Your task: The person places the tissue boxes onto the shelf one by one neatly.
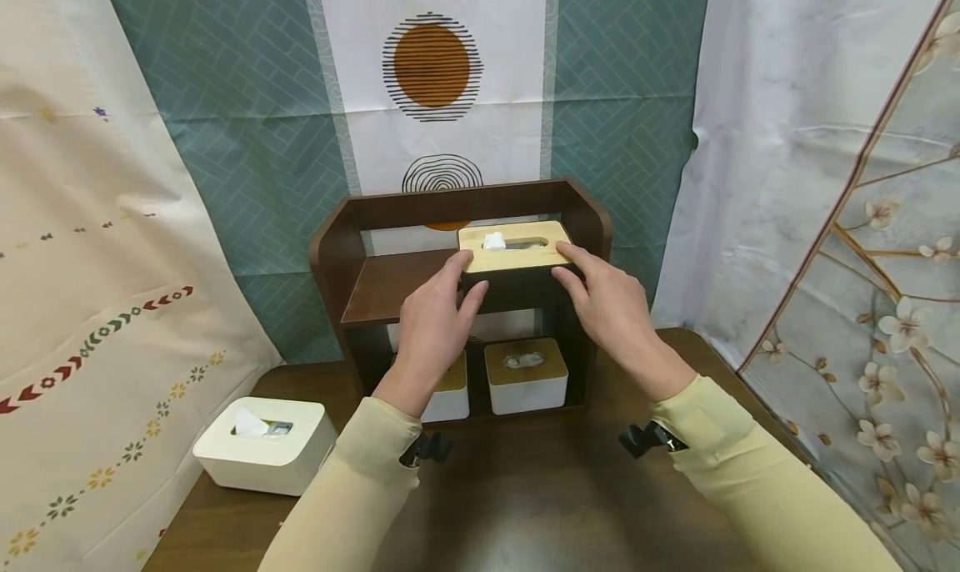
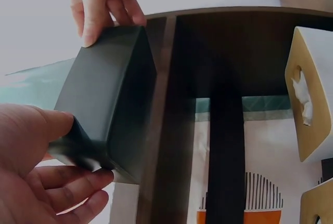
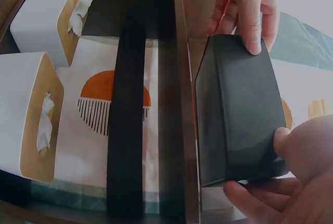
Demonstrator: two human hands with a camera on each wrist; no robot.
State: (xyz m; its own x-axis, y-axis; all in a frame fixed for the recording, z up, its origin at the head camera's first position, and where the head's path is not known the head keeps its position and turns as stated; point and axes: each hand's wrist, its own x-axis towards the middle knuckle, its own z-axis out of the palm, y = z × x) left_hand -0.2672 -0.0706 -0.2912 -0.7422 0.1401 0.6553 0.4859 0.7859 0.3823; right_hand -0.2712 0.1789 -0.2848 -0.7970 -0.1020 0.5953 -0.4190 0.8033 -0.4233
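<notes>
Both hands grip a black tissue box (image 1: 517, 288) with a light wooden lid and a white tissue in its slot. My left hand (image 1: 431, 322) holds its left end, thumb on the front side and fingers at the far side. Against the right end, my right hand (image 1: 611, 305) holds it in a similar way. In the head view the box overlaps the right part of the upper shelf (image 1: 397, 284) of a dark brown shelf unit. The wrist views show the black side of the box (image 2: 99, 89) close to the shelf board's edge (image 3: 188, 130).
On the lower level stand two white tissue boxes with wooden lids, one on the right (image 1: 528, 384) and one partly hidden by my left hand (image 1: 447, 401). An all-white tissue box (image 1: 262, 447) sits at the table's left. Patterned cloths (image 1: 247, 138) hang around the brown table (image 1: 540, 489).
</notes>
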